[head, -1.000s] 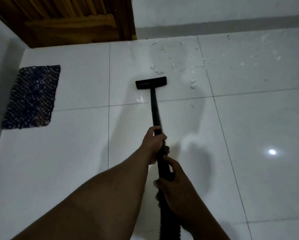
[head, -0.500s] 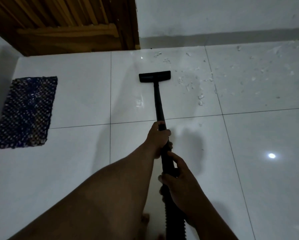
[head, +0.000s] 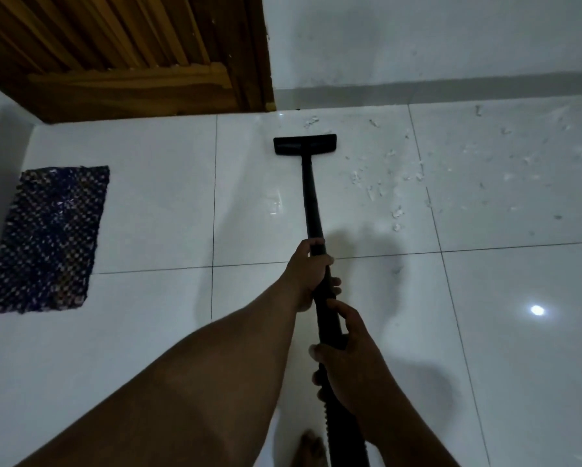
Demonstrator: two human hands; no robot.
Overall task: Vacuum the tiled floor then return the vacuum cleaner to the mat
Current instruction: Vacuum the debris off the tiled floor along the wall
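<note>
A black vacuum wand [head: 311, 200] runs away from me to its flat floor head [head: 304, 144], which lies on the white tiled floor [head: 154, 203] near the wall. My left hand [head: 308, 269] grips the wand higher up. My right hand [head: 346, 358] grips it lower down, where the ribbed hose begins. White scraps of debris [head: 383, 183] are scattered on the tiles to the right of the head. A dark blue woven mat [head: 47, 237] lies at the far left by the wall. The vacuum's body is out of sight.
A wooden door [head: 124, 55] stands at the back left, with a white wall and grey skirting [head: 451, 85] to its right. My bare foot [head: 308, 449] shows at the bottom edge. A lamp's reflection [head: 537, 310] glints on the right tiles.
The floor head has been pushed forward towards the wall, past the debris that lay in front of it. My view has moved forward with it. Both hands keep their hold.
</note>
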